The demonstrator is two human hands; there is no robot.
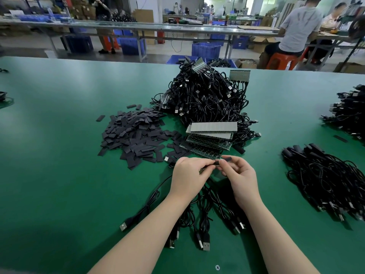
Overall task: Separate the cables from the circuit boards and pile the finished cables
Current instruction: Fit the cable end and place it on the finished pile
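My left hand (189, 175) grips a small green circuit board strip (203, 170) just above the green table. My right hand (240, 175) pinches a black sleeve piece (227, 159) at the strip's right end. Black USB cables (205, 216) hang from the strip and trail toward me under my wrists. A stack of circuit boards (211, 135) lies just beyond my hands. Behind it rises a big heap of cables still joined to boards (207, 95). A pile of separated cables (325, 178) lies to the right.
A spread of small black sleeve pieces (134, 135) covers the table left of the boards. Another cable pile (349, 113) sits at the far right edge. Beyond the green table (59, 155) are blue bins, workbenches and seated people.
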